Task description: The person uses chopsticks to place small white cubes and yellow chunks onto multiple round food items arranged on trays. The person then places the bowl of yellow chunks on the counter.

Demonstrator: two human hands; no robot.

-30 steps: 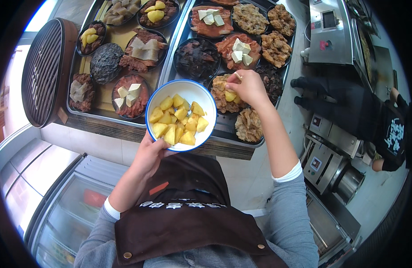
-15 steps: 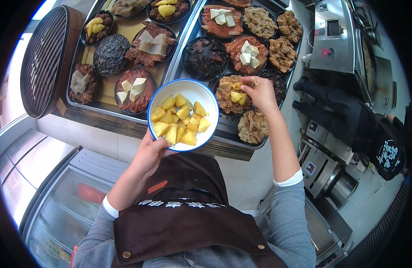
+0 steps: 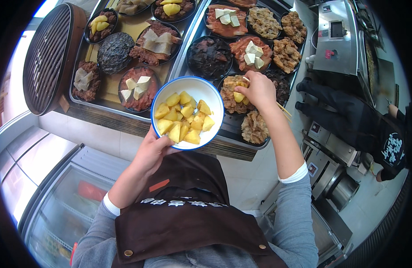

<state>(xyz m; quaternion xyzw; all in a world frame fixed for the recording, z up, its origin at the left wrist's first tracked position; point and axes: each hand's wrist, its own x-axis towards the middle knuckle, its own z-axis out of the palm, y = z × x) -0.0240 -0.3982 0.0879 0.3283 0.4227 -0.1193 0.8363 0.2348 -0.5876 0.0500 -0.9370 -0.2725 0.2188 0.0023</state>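
Note:
My left hand grips a white bowl with a blue rim, its thumb over the near edge. Chunks of yellow potato fill the bowl's lower half. My right hand is closed around a pair of thin wooden chopsticks, whose ends stick out past the wrist. It hovers over a dark plate of battered, fried-looking meat just right of the bowl. Some potato pieces lie on that meat, partly behind my fingers. The chopstick tips are mostly hidden by the hand.
Metal trays hold several dark plates: red meat with white cubes, dark leafy food, fried pieces. A round slatted steamer stands at left. A glass-topped cabinet is lower left. Another person stands by steel kitchen equipment at right.
My right hand has shifted slightly, and the chopsticks' rear ends now show beyond my wrist. The whole view has moved a little. The other person's arm has changed position.

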